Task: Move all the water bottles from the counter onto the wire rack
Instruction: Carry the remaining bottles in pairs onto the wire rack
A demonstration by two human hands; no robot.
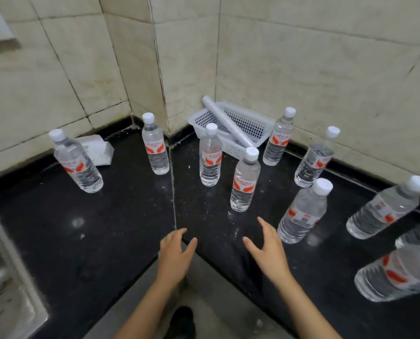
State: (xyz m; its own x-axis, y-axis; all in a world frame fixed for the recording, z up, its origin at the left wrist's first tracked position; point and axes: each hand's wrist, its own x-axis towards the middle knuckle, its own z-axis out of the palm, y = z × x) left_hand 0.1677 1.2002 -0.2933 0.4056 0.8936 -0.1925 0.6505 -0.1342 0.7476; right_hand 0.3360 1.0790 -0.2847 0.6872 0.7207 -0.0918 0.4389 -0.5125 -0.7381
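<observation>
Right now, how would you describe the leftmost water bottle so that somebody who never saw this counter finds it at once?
On the black counter, go left from the white basket in the corner. A white packet lies by the wall, and the water bottle stands just before it. No other bottle is next to that packet.

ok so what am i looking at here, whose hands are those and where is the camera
There is no robot here. A person wears one wide-angle camera on the head, looking forward and down, so the two arms at the bottom are their own. The left hand and right hand hover open near the edge of a dark counter, holding nothing. About ten capped bottles stand on it; the nearest bottle is just ahead of the hands. In the corner sits a white basket with a roll lying across it, and a white packet lies at left. The wire rack is not in view.
</observation>
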